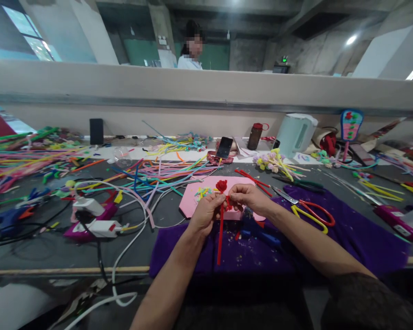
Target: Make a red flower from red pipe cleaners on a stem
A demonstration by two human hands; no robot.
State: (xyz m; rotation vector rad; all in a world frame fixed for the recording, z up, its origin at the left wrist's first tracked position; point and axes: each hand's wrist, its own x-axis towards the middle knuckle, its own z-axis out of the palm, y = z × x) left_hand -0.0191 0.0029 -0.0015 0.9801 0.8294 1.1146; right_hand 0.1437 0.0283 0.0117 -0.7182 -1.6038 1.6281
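Note:
My left hand (205, 212) and my right hand (247, 196) meet above a pink sheet (192, 201). Between them stands a red pipe-cleaner flower (221, 186) on a long red stem (220, 238). The left hand pinches the stem just under the rolled red head. The fingers of the right hand grip a short red piece at the same spot. The stem hangs down over a purple cloth (351, 238).
Scissors with red and yellow handles (311, 211) lie right of my hands. A mass of coloured pipe cleaners (147, 176) covers the left of the table. A phone (224, 147), a brown bottle (255, 136), a white kettle (298, 134) and glue guns (89, 220) stand about. A person stands behind the partition.

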